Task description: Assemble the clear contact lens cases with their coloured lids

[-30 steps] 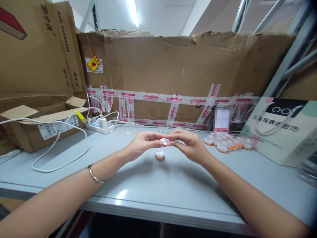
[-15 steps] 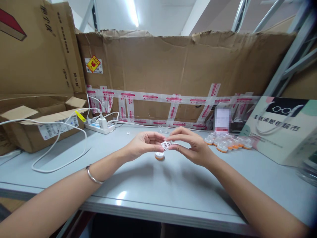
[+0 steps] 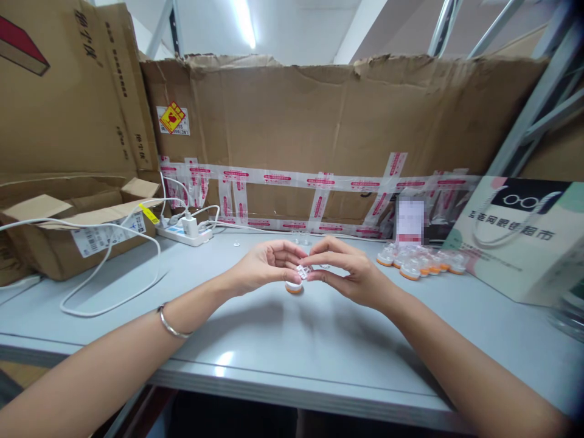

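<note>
The bare left hand (image 3: 269, 263) and bare right hand (image 3: 356, 272) pinch, between thumbs and fingers, 1 small white openwork plastic piece (image 3: 302, 273), raised above the smooth grey tabletop (image 3: 356, 347). 1 round white-and-orange plastic part (image 3: 294, 289) rests near the hands, partly hidden.

On the paper bag (image 3: 497, 274) to my right I read 眼镜超市 in dark characters, the ones before it less certain to me, under a glasses emblem (image 3: 524, 199). The long carton (image 3: 337, 115) facing me bears a yellow-and-red diamond sign (image 3: 172, 117) with a broken-glass symbol, over a white label (image 3: 185, 128) where I make out LM270. I cannot reliably read the black characters on the tall carton (image 3: 59, 103), the label (image 3: 95, 239) on the open box (image 3: 59, 252), the red print on the tape (image 3: 277, 177) or the blurred card (image 3: 411, 220).
</note>
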Demonstrator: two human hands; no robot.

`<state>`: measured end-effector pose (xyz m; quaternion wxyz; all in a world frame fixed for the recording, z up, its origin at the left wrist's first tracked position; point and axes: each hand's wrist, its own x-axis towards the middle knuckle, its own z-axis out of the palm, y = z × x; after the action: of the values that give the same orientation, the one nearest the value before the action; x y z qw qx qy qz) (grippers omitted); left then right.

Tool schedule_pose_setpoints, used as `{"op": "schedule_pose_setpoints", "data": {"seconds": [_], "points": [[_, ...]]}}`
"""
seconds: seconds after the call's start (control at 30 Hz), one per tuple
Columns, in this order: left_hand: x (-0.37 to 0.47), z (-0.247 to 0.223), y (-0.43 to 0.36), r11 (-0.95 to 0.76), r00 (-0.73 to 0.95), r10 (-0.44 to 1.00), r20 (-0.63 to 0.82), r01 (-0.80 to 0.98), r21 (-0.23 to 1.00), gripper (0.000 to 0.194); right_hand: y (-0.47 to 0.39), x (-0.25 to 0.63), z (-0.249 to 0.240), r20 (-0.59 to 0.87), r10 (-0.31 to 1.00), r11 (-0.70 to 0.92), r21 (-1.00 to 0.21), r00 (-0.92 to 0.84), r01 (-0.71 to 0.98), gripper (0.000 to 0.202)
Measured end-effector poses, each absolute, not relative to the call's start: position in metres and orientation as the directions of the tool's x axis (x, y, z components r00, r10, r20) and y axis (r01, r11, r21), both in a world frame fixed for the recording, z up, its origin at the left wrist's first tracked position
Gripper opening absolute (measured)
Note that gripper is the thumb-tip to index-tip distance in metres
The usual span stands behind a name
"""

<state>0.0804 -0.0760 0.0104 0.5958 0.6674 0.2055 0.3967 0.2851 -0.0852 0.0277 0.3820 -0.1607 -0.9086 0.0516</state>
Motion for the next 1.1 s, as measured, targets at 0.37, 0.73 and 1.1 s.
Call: {"op": "schedule_pose_setpoints", "data": {"seconds": [0.37,0.73,1.1], "points": [[0.086,0.007,-0.075,-0.259,0.505,0.819,0.273,-0.1,0.961,0.036,-0.08,0.276,0.016,0.661,0.428,0.894,-0.209,-0.617,0.396,0.014],[0.094,0.006,-0.08,-0.356,0.35,0.85,0.395,-0.171,0.919,0.022,-0.082,0.266,0.01,0.761,0.462,0.862,-0.264,-0.456,0.432,0.009],[0.093,0.003,-0.075,-0.296,0.433,0.841,0.323,-0.13,0.946,0.033,-0.081,0.263,0.01,0.758,0.53,0.84,-0.404,-0.381,0.363,0.016]]}}
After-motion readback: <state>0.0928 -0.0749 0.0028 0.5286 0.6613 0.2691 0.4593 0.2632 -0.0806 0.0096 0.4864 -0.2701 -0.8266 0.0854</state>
